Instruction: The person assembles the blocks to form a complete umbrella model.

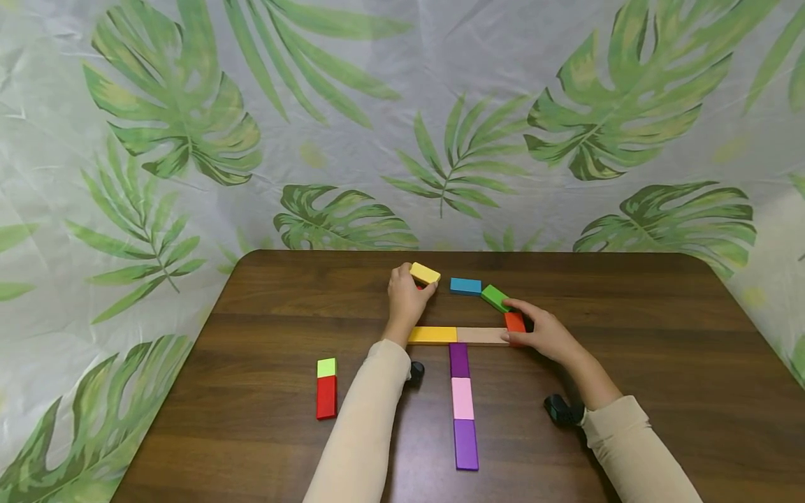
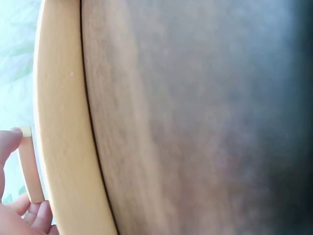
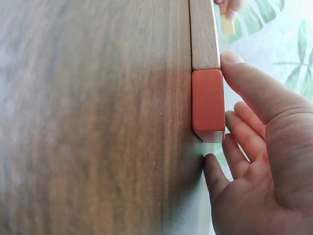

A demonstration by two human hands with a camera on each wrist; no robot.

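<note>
My left hand pinches a pale yellow block between thumb and fingers near the table's far side. Below it shows a bit of a red block, mostly hidden by the hand. My right hand spans an orange-red block, thumb at the near end and forefinger at the far end, beside a green block. A blue block lies left of the green one. In the right wrist view, the orange-red block lines up with a plain wooden block.
A golden-yellow block and the plain one form a row. From it, dark purple, pink and violet blocks run toward me. Lime and red blocks lie left on the wooden table.
</note>
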